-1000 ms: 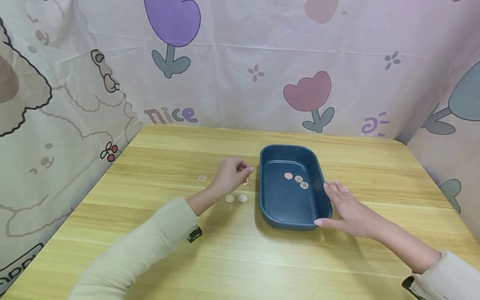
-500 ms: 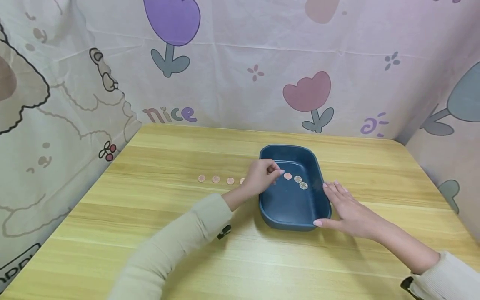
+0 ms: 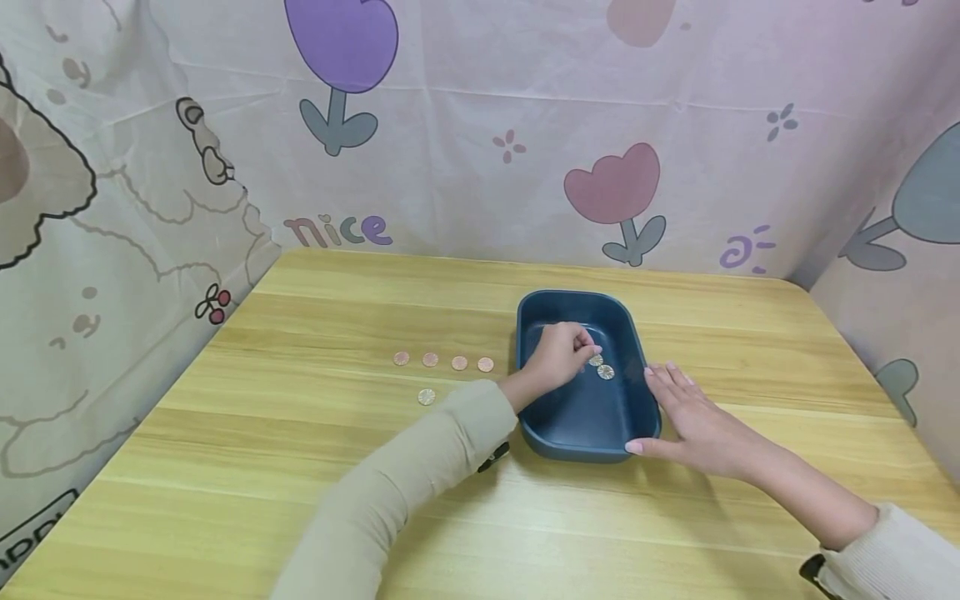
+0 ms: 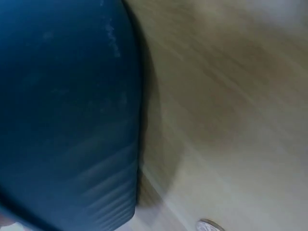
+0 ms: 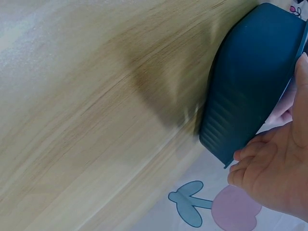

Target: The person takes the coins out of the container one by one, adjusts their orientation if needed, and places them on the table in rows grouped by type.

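Step in hand, as I judge it: picking a coin out of the blue tray [image 3: 581, 421], to join those laid in order on the worktop [image 3: 262, 417]. Left hand [image 3: 562, 354] reaches inside the tray, thumb and fingers drawn narrow at the tips, just beside the nearer pale coin [image 3: 597, 360]; whether anything is pinched, cannot tell. Second pale coin [image 3: 606, 372] lies next to it on the tray floor; the hand may hide more. Right hand [image 3: 693, 423] lies with fingers extended against the tray's right side, thumb at the near corner, apparently steadying it. Left of the tray: row of four coppery coins [image 3: 459, 363]; nearer the person, a lone pale coin [image 3: 426, 397], the left sleeve [image 3: 427, 454] perhaps covering others. Next move calls for a fingertip pinch on the thin edge, tray braced.
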`<state>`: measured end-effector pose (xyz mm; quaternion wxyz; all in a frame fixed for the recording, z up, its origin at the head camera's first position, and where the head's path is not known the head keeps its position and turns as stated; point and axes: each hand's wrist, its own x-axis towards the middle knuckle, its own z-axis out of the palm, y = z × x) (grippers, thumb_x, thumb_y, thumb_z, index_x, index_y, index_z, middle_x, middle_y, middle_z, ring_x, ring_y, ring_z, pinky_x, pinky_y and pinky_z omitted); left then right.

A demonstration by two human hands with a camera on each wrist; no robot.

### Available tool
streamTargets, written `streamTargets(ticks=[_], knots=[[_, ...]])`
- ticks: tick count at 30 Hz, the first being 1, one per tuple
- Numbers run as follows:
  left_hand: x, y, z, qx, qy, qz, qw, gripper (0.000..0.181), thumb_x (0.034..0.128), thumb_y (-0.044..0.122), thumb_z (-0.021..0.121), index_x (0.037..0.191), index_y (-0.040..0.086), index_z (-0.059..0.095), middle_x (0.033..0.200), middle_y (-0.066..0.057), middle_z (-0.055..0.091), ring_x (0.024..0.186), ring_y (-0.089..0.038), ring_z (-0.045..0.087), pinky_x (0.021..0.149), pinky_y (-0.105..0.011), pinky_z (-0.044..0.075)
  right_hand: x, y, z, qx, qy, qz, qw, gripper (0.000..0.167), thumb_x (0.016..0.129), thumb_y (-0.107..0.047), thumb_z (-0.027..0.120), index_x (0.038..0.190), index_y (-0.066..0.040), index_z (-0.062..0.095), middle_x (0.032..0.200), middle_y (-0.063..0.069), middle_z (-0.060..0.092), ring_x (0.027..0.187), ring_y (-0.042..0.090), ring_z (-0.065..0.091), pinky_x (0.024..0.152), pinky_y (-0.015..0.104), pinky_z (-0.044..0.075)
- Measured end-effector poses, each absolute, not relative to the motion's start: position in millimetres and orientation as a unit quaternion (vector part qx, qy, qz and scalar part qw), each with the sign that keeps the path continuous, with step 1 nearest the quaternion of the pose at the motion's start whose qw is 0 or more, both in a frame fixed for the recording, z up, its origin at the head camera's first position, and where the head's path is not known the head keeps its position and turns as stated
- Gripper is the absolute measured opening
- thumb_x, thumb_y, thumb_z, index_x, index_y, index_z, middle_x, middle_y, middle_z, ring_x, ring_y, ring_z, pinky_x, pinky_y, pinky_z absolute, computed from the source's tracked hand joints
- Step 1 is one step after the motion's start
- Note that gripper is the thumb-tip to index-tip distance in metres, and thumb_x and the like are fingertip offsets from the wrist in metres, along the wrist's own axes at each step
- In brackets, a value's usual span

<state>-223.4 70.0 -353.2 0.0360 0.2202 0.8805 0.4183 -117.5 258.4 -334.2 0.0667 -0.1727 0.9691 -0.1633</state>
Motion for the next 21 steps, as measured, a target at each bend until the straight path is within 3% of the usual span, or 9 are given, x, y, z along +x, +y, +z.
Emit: streamTargets(ticks=[3, 9, 16, 21], knots=[[-226, 78, -358, 0.219, 0.893, 0.39, 0.051, 0.014, 0.0895, 0.017, 0.061, 0.085, 0.005, 0.065, 0.07, -0.003, 0.063, 0.056, -0.005, 0.052, 0.049, -0.013, 0.04, -117, 258, -334, -0.173, 0.969, -0.164, 0.065, 0.103, 0.076, -0.061, 0.062, 0.143, 0.006, 0.023, 0.148, 0.028, 0.022, 0.138, 0.047, 0.013, 0.103, 0.066, 0.022], [-230, 91, -366, 0.22, 0.921, 0.309, 0.086, 0.011, 0.0896, 0.015, 0.061, 0.094, 0.007, 0.066, 0.091, -0.002, 0.068, 0.075, -0.007, 0.056, 0.065, -0.016, 0.045, -118, 259, -335, -0.177, 0.968, -0.166, 0.065, 0.102, 0.077, -0.06, 0.063, 0.143, 0.006, 0.022, 0.148, 0.028, 0.022, 0.138, 0.047, 0.013, 0.104, 0.065, 0.022], [-231, 99, -370, 0.236, 0.931, 0.247, 0.131, 0.026, 0.0913, 0.016, 0.059, 0.116, 0.01, 0.062, 0.11, -0.002, 0.066, 0.098, -0.01, 0.06, 0.084, -0.02, 0.048, -118, 259, -334, -0.177, 0.967, -0.168, 0.065, 0.101, 0.077, -0.059, 0.063, 0.143, 0.006, 0.022, 0.148, 0.028, 0.022, 0.138, 0.047, 0.013, 0.104, 0.065, 0.021], [-230, 100, -371, 0.246, 0.938, 0.193, 0.15, 0.039, 0.0901, 0.019, 0.061, 0.128, 0.015, 0.055, 0.127, 0.002, 0.059, 0.118, -0.01, 0.053, 0.097, -0.022, 0.043, -118, 260, -335, -0.177, 0.968, -0.167, 0.063, 0.101, 0.078, -0.058, 0.063, 0.143, 0.006, 0.022, 0.148, 0.029, 0.022, 0.138, 0.048, 0.013, 0.103, 0.065, 0.022]])
